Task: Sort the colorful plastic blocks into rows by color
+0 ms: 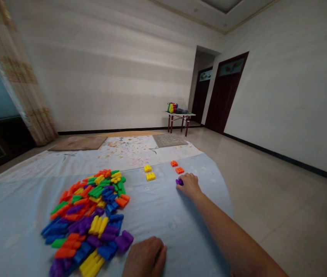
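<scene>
My right hand (190, 184) is closed on a purple plastic block (179, 181) at the right of the blue cloth. Just beyond it lie two orange blocks (179, 170), and to their left two yellow blocks (150, 176). My left hand (144, 257) rests curled on the cloth at the near edge, its fingertips hidden underneath; anything inside it is out of sight. Beside it, to the left, spreads a heap of tube-shaped blocks (89, 225) in orange, green, yellow, blue and purple. A purple block (124, 241) at the heap's edge is nearest my left hand.
A pale blue cloth (163, 215) covers the round table, with a flowered cloth (131, 150) farther back. Brown mats (79, 143) lie at the far side. Beyond stands a small table (180, 114) bearing a colourful bag (172, 107). Tiled floor (273, 192) extends to the right.
</scene>
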The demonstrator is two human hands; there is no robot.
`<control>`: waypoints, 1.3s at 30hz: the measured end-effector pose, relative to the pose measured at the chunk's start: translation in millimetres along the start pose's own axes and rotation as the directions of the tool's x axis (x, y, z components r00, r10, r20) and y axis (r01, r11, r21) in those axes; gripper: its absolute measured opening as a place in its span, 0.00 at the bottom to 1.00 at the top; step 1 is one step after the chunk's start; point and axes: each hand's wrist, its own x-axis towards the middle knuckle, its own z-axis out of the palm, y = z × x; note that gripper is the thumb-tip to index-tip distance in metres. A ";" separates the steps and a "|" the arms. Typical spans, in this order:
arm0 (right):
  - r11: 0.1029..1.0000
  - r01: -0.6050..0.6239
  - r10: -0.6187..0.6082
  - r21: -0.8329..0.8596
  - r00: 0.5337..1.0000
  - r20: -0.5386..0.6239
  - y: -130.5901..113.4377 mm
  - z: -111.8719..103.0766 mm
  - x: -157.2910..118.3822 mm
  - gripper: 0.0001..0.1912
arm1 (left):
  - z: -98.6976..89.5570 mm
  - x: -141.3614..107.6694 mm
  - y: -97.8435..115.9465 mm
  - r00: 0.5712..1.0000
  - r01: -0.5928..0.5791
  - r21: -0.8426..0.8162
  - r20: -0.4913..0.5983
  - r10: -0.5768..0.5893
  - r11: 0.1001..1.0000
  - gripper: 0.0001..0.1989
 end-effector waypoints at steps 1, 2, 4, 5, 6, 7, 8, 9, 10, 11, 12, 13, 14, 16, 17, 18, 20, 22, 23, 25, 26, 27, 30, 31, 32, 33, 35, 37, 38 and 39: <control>1.000 0.007 -0.007 -0.003 1.000 0.005 -0.3 -0.4 0.5 0.15 | -0.5 -0.2 0.1 1.000 -0.002 -0.006 0.000 0.002 1.000 0.16; 1.000 0.015 -0.014 -0.006 1.000 0.011 -0.4 -0.8 0.9 0.14 | -0.8 -0.3 0.1 1.000 -0.003 -0.010 0.000 0.003 1.000 0.16; 1.000 0.024 -0.023 -0.013 1.000 0.016 -0.3 -1.0 1.6 0.13 | -1.2 -0.3 0.2 1.000 -0.002 -0.013 0.010 0.002 1.000 0.16; 1.000 0.023 -0.023 -0.017 1.000 0.016 -0.3 -0.9 1.9 0.12 | -1.2 -0.1 0.2 1.000 0.000 -0.015 0.014 0.000 1.000 0.16; 1.000 0.018 -0.018 -0.022 1.000 0.013 -0.4 -0.6 2.1 0.12 | -1.2 0.1 0.1 1.000 0.002 -0.018 0.016 -0.002 1.000 0.16; 1.000 0.011 -0.011 -0.026 1.000 0.008 -0.6 -0.3 2.2 0.12 | -1.3 0.2 0.1 1.000 0.005 -0.020 0.018 -0.004 1.000 0.16; 1.000 0.005 -0.005 -0.031 1.000 0.003 -0.9 0.1 2.3 0.13 | -1.5 0.3 0.0 1.000 0.009 -0.024 0.017 -0.009 1.000 0.16; 0.999 0.001 -0.001 -0.033 1.000 -0.004 -1.2 0.4 2.2 0.13 | -1.7 0.2 -0.2 1.000 0.015 -0.030 0.016 -0.014 0.999 0.16; 0.999 -0.001 0.000 -0.034 1.000 -0.013 -1.6 0.8 2.0 0.14 | -2.0 0.0 -0.4 1.000 0.021 -0.039 0.015 -0.020 0.999 0.16; 0.999 0.000 0.000 -0.033 1.000 -0.020 -1.8 1.2 1.7 0.14 | -2.3 -0.5 -0.7 1.000 0.024 -0.052 0.017 -0.024 0.998 0.16; 1.000 0.002 -0.003 -0.030 1.000 -0.025 -1.8 1.5 1.3 0.14 | -2.5 -1.1 -0.9 1.000 0.024 -0.067 0.017 -0.023 0.997 0.16; 1.000 0.005 -0.006 -0.027 1.000 -0.025 -1.6 1.9 0.8 0.13 | -2.7 -1.8 -1.2 1.000 0.020 -0.081 0.013 -0.019 0.996 0.16; 1.000 0.008 -0.008 -0.024 1.000 -0.020 -1.2 2.4 0.5 0.12 | -2.9 -2.7 -1.5 1.000 0.012 -0.095 0.006 -0.011 0.995 0.16; 1.000 0.011 -0.011 -0.021 1.000 0.001 -0.8 3.4 -0.2 0.12 | -3.1 -4.1 -1.9 1.000 -0.008 -0.112 -0.009 0.007 0.994 0.16; 1.000 0.011 -0.011 -0.016 1.000 0.001 -1.6 4.0 -0.6 0.12 | -3.2 -4.6 -2.2 1.000 -0.014 -0.116 -0.014 0.013 0.993 0.16; 1.000 0.013 -0.013 -0.001 1.000 -0.013 -3.9 4.5 -1.4 0.13 | -3.2 -4.9 -2.4 1.000 -0.019 -0.120 -0.019 0.017 0.993 0.15; 0.995 0.069 -0.065 0.078 0.996 -0.056 -14.1 4.8 -5.6 0.13 | -3.2 -5.1 -2.7 1.000 -0.026 -0.129 -0.021 0.024 0.991 0.15; 0.950 0.215 -0.201 0.226 0.976 -0.084 -32.8 3.4 -14.7 0.13 | -2.8 -5.2 -2.6 0.999 -0.034 -0.142 -0.026 0.030 0.989 0.15; 0.898 0.308 -0.298 0.313 0.951 -0.081 -44.8 2.0 -21.0 0.12 | -2.4 -5.5 -2.3 0.999 -0.038 -0.148 -0.028 0.034 0.988 0.15; 0.748 0.458 -0.494 0.481 0.868 -0.057 -71.5 -1.3 -35.7 0.12 | -1.2 -6.8 -1.0 0.998 -0.062 -0.163 -0.029 0.058 0.985 0.14; 0.661 0.511 -0.591 0.549 0.806 -0.038 -84.7 -2.9 -43.2 0.13 | -0.5 -7.8 0.0 0.996 -0.085 -0.172 -0.030 0.081 0.981 0.13; 0.580 0.547 -0.671 0.603 0.741 -0.026 -97.1 -4.2 -50.3 0.15 | 0.2 -8.9 1.0 0.994 -0.110 -0.179 -0.030 0.107 0.978 0.13; 0.399 0.594 -0.822 0.699 0.569 -0.014 -125.5 -5.0 -66.4 0.20 | 2.6 -12.7 4.5 0.986 -0.166 -0.190 -0.029 0.163 0.968 0.11; 0.368 0.598 -0.842 0.712 0.539 -0.017 -131.9 -4.0 -70.0 0.22 | 3.4 -13.8 5.6 0.985 -0.170 -0.188 -0.028 0.168 0.967 0.11; 0.353 0.598 -0.851 0.719 0.525 -0.019 -137.1 -2.5 -72.9 0.23 | 4.3 -14.8 6.4 0.985 -0.172 -0.184 -0.026 0.170 0.968 0.10; 0.353 0.596 -0.850 0.721 0.527 -0.021 -141.3 -0.7 -75.2 0.24 | 5.2 -15.5 7.1 0.985 -0.174 -0.180 -0.027 0.172 0.968 0.09; 0.379 0.591 -0.831 0.712 0.555 -0.019 -147.4 2.2 -78.7 0.25 | 6.4 -16.5 7.9 0.983 -0.186 -0.174 -0.038 0.182 0.967 0.08; 0.415 0.585 -0.809 0.696 0.587 -0.011 -150.5 2.9 -80.9 0.23 | 6.4 -16.8 7.9 0.979 -0.202 -0.177 -0.048 0.197 0.963 0.07; 0.439 0.577 -0.793 0.689 0.609 -0.004 -150.8 2.2 -81.5 0.21 | 5.9 -16.8 7.7 0.978 -0.206 -0.183 -0.047 0.201 0.961 0.06; 0.470 0.557 -0.769 0.685 0.639 0.008 -149.8 1.0 -81.5 0.19 | 5.1 -16.6 7.3 0.979 -0.206 -0.189 -0.041 0.202 0.960 0.07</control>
